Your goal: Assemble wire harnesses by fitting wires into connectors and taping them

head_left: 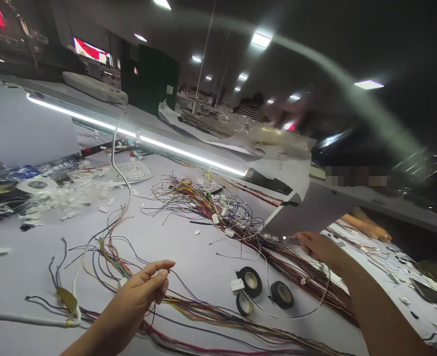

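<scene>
My left hand (146, 289) hovers low over the white table, thumb and fingers pinched on a thin dark wire that runs off to the right. My right hand (317, 245) reaches to the right part of the table with its fingers closed on a thin wire near small white connectors (274, 238). Between my hands lies a long bundle of coloured wires (240, 230), which spreads into a loose tangle (199, 195) farther back. Three rolls of black tape (251, 281) lie just in front of the bundle.
A lit light bar (137, 136) runs over the back of the table. Clear plastic parts and bags (66, 190) lie at the left, a thick white cable (21, 320) at the near left. Another person's hand (374, 230) works at the right.
</scene>
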`<state>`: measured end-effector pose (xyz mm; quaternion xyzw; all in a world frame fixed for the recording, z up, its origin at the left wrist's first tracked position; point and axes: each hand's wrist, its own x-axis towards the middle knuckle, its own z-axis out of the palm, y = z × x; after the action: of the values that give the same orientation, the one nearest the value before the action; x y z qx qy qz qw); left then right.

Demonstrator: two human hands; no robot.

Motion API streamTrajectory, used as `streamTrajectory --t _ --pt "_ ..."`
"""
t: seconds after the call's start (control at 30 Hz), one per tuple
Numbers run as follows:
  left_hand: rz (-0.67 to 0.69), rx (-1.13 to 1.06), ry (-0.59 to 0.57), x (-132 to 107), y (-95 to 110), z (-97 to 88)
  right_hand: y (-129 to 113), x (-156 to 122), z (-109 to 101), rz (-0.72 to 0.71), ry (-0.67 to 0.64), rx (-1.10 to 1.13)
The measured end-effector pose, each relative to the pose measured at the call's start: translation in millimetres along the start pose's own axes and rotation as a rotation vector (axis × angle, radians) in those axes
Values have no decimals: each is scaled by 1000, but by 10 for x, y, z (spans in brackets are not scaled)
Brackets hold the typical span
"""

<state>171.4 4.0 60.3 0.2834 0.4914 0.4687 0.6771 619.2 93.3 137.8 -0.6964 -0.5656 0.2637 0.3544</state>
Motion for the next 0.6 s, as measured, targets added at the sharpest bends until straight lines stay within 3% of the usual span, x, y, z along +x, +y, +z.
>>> streamTrajectory --t 0.07,0.17,0.27,0.37,0.47,0.6 --pt "18 105 2 -20 -13 -79 -166 -224 224 65 -212 104" --pt "18 201 7 -42 -45 -212 -480 -599 831 -41 -394 143" --pt "-23 88 25 -109 -75 -319 -763 -933 1521 -151 -403 260" --pt "-41 -138 34 -221 -127 -379 -961 -1178 2083 -189 -475 345" --pt "-34 -247 18 -337 -195 -408 -1082 -1361 2479 -149 -560 471" --pt "21 -254 0 -443 -240 -426 -1124 -1545 2755 -141 -639 513"
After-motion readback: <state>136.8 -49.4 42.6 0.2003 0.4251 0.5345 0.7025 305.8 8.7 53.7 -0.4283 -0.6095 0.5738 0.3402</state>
